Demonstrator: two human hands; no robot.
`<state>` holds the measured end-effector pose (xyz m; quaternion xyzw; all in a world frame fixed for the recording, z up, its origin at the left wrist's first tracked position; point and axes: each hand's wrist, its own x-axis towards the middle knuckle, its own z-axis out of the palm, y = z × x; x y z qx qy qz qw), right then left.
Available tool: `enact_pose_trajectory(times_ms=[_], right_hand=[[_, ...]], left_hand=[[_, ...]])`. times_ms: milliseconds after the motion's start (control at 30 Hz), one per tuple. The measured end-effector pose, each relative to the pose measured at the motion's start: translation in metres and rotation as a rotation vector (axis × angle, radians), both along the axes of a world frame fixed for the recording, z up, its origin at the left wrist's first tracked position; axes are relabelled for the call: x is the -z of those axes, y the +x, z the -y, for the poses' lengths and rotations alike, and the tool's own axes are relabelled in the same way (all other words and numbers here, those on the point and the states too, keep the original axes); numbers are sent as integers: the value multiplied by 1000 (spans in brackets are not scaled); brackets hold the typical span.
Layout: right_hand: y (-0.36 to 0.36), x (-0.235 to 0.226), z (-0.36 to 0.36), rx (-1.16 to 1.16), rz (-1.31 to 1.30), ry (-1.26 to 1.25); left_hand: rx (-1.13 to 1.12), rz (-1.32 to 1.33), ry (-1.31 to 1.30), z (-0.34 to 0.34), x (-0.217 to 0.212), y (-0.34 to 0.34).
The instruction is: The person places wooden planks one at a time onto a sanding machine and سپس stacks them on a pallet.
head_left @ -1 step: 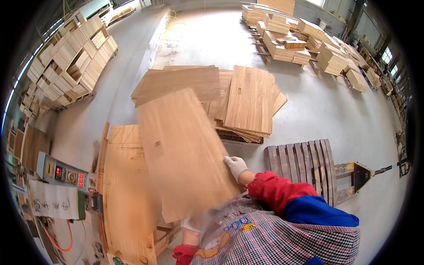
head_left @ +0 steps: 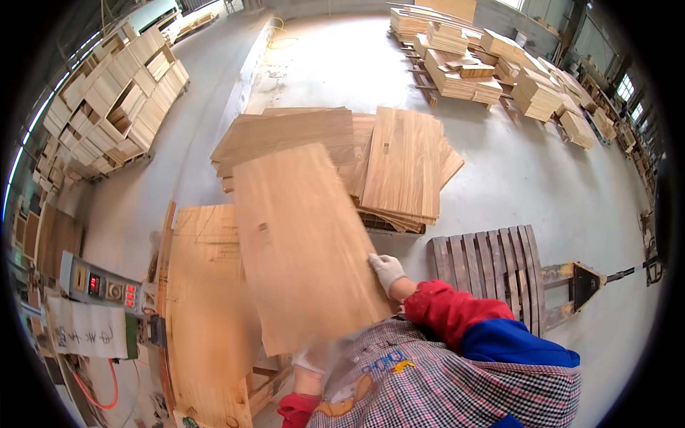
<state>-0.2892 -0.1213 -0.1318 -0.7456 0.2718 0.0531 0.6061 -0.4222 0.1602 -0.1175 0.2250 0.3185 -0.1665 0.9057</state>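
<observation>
A large rectangular wooden panel (head_left: 303,246) slants in front of me, between the pale wooden worktop (head_left: 203,299) and the panel stack (head_left: 403,160). My right hand (head_left: 387,272), in a white glove, is closed on the panel's right edge, with its thumb side showing on the upper face. At the near end my left hand (head_left: 311,359), also gloved, is at the panel's lower edge. Blur and the panel hide most of its fingers. A small dark mark shows on the panel's face. The panel covers part of the worktop and the near side of the stack.
A slatted wooden pallet (head_left: 489,274) lies on the right beside a yellow pallet jack (head_left: 581,285). A control box (head_left: 107,284) with red displays stands at left. Stacked boards (head_left: 464,78) rest at the back right. A tall load of wooden boxes (head_left: 118,107) stands far left.
The panel has shifted slightly to the right, with my right hand moving along with it. My left hand stays at the near edge.
</observation>
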Motion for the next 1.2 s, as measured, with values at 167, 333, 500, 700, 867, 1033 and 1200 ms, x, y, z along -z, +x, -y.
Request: enact_pose_trajectory(times_ms=[167,333,500,700,867,1033,1200], right_hand=[[4,32,110,292,-70,38],[12,18,197,470,-151,104],[14,76,270,467,-317,-63],[64,106,294,446,-270,-77],[112,151,319,491,-126,25],[144,193,374,232,-383,31],[154,219,368,71,-442,-335]], left_hand=[[353,219,354,92,24,88],[540,163,362,188,17,154],[583,-308,28,258,-16,205],[672,-422,250,269,61,242],[592,-450,218,293,81,290],[805,-370,270,294,109,336],[724,-163,313,238,118,396]])
